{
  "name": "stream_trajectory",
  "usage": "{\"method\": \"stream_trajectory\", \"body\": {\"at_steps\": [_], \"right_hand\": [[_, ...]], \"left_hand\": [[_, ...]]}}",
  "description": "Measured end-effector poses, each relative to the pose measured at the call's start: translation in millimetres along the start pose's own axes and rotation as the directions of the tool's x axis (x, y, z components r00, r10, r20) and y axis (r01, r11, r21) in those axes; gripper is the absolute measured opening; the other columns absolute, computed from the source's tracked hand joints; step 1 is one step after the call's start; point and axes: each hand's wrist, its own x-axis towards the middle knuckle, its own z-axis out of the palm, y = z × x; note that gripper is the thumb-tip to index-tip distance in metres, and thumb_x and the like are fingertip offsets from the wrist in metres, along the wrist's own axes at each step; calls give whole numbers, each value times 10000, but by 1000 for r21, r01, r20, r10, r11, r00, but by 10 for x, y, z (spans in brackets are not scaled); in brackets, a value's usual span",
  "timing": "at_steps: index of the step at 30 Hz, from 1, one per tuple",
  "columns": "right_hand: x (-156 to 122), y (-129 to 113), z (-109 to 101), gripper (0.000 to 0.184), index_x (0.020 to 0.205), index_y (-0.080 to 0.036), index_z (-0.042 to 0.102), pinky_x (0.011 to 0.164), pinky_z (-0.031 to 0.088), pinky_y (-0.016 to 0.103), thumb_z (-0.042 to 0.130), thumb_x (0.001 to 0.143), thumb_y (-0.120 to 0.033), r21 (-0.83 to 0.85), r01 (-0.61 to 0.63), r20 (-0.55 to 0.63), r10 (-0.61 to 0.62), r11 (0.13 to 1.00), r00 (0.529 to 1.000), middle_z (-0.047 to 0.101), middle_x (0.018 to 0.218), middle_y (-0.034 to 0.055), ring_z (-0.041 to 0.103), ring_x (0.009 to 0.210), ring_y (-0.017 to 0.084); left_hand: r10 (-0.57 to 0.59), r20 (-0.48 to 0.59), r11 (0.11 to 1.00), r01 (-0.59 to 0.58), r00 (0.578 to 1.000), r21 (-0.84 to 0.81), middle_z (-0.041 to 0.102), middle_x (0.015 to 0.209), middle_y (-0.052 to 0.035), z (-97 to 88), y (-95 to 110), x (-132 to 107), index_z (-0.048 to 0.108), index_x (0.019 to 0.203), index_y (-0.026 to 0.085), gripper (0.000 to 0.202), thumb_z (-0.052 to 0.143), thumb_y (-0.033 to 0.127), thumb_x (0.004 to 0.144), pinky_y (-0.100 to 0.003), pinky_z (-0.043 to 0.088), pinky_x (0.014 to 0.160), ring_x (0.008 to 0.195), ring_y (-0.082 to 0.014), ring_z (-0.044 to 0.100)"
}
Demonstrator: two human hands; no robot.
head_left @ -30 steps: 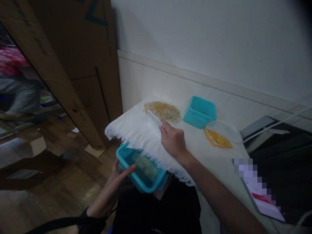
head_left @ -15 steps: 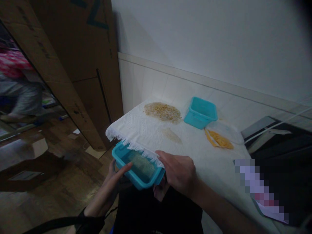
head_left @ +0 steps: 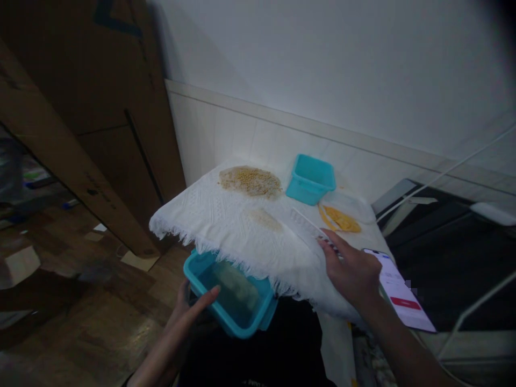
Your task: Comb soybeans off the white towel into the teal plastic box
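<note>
1. While the left hand (head_left: 192, 312) clamps the near-left rim of a blue tub (head_left: 237, 329) at lower centre, a pale mass (head_left: 237, 286) shows inside it.
2. Right hand (head_left: 352, 271), well apart from the left, is closed round a white comb (head_left: 314, 230), right of centre.
3. White cloth (head_left: 205, 212), mid-frame: its fringe overhangs the tub's far side. On it, a mixed grain pile (head_left: 250, 181) and a smaller pale patch (head_left: 264, 219).
4. Upper right of centre: second tub (head_left: 308, 194), orange item (head_left: 342, 219) beside it.
5. Lower right: phone (head_left: 403, 298), red bar on screen; text illegible.
6. Upper left: cardboard (head_left: 84, 75), part of a teal mark; small print unreadable.
</note>
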Motion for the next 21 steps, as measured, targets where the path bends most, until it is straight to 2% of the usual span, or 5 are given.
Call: {"method": "stream_trajectory", "body": {"at_steps": [4,8,15,21], "right_hand": [[-48,-25,18,167,1094,-138,748,525,506,208,601,1020,-167,90,111,-2,-111,990,994,819,787,17,677,471,103],[-36,-117,-48,205,1147,-130,720,647,575,198,600,992,-72,172,207,-20,-206,963,978,838,948,51,745,622,113],[-69,-335,-197,276,1190,-119,695,835,598,180,560,981,0,314,213,15,-229,925,973,834,1015,68,782,829,103],[-14,-382,-204,277,1196,-144,688,821,600,177,549,992,-20,331,198,-2,-209,923,978,836,1010,47,778,807,97]], "left_hand": [[-28,22,999,28,999,29,592,1442,-200,83,-23,-67,240,1557,402,1219,978,469,589,-538,636,865,1149,-433,724],[-10,13,999,9,1000,52,579,1458,-189,180,5,-172,291,1537,374,1150,961,477,608,-532,640,859,1256,-431,659],[-11,46,999,9,999,49,593,1416,-188,202,-15,-174,284,1535,364,1142,949,499,617,-546,623,889,1193,-438,687],[-27,56,999,25,998,32,585,1427,-191,181,-8,-148,238,1554,388,1181,958,479,623,-528,628,885,1227,-455,675]]}}
